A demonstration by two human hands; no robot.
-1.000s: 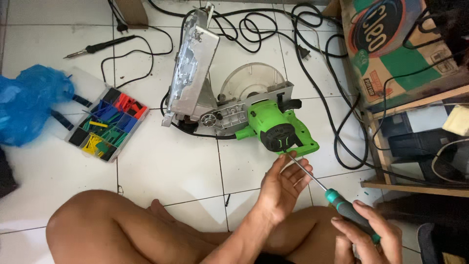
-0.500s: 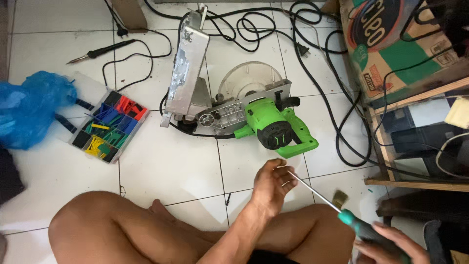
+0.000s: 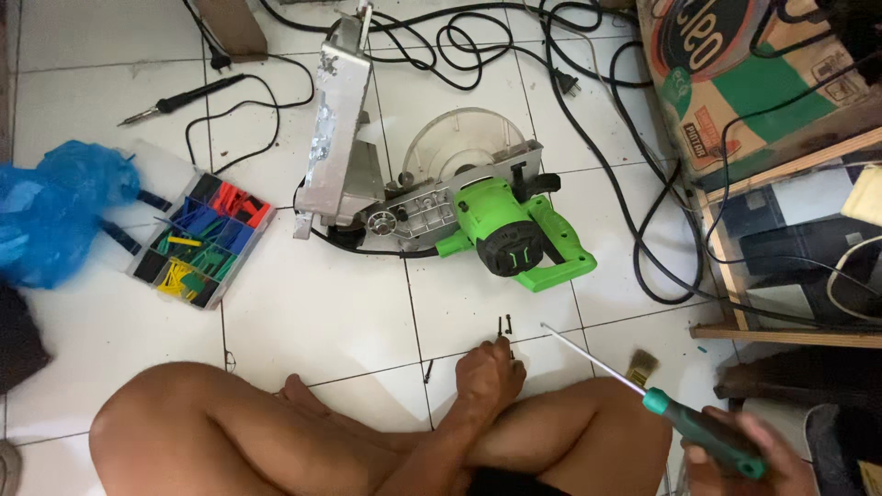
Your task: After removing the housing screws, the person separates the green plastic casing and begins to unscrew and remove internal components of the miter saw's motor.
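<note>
I find a blue plastic bag (image 3: 50,216) far out to the left of my left hand, and just beside it an open compartment box (image 3: 200,241) of coloured sleeve pieces in red, blue, green and yellow. Up and further away from that hand lies a soldering iron (image 3: 184,96) with its dark cord looping over the white floor tiles (image 3: 312,321). Ahead of both hands rests a green circular saw (image 3: 459,207), lying on its side with the metal base plate standing up at its left and the clear blade guard behind the motor housing. My left hand (image 3: 491,372) is down at the floor in front of my crossed legs, fingers drawn together, their tips meeting the tile just beside two small dark screws (image 3: 505,324); I cannot tell whether anything is pinched between them. My right hand (image 3: 749,455), low and to the right, is closed round the green handle of a screwdriver (image 3: 643,395), whose long shaft points up and left toward the screws, the tip well short of the saw. Near that shaft, to its right, lies a small brush (image 3: 641,366). Black cables (image 3: 588,101) tangle beyond, running past a cardboard box (image 3: 744,83) above a wooden frame (image 3: 790,335).
</note>
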